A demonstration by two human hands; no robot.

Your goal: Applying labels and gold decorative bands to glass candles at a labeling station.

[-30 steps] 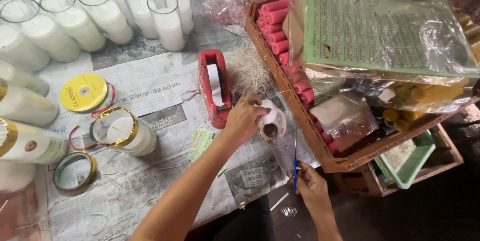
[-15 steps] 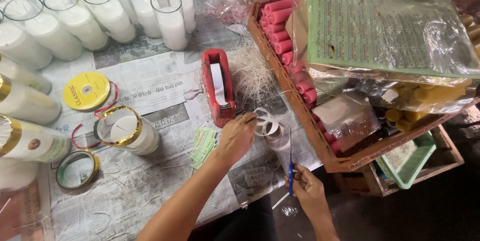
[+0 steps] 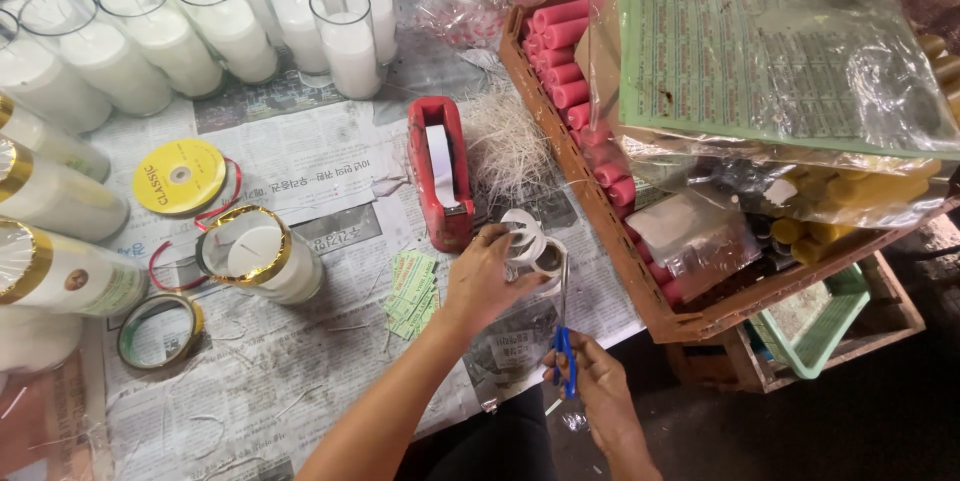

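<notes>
My left hand (image 3: 482, 279) grips a small roll of white ribbon (image 3: 528, 241) just in front of the red tape dispenser (image 3: 440, 176). My right hand (image 3: 592, 386) is closed on blue-handled scissors (image 3: 563, 336), whose blades point up and meet the ribbon under the roll. Both hands hover over the newspaper-covered table (image 3: 330, 156) near its front edge. To the left, a glass candle with a gold band around its rim (image 3: 255, 259) lies on its side.
Several white glass candles (image 3: 290, 16) stand at the back and left. A yellow ribbon spool (image 3: 180, 176), a tape roll (image 3: 160, 331), green paper labels (image 3: 410, 289) and pale wicks (image 3: 505, 141) lie on the table. On the right, a wooden tray (image 3: 600, 226) holds red candles and plastic-wrapped packs.
My left hand has lowered the ribbon roll a little and turned it. My right hand has brought the scissors up so that their blades reach the ribbon.
</notes>
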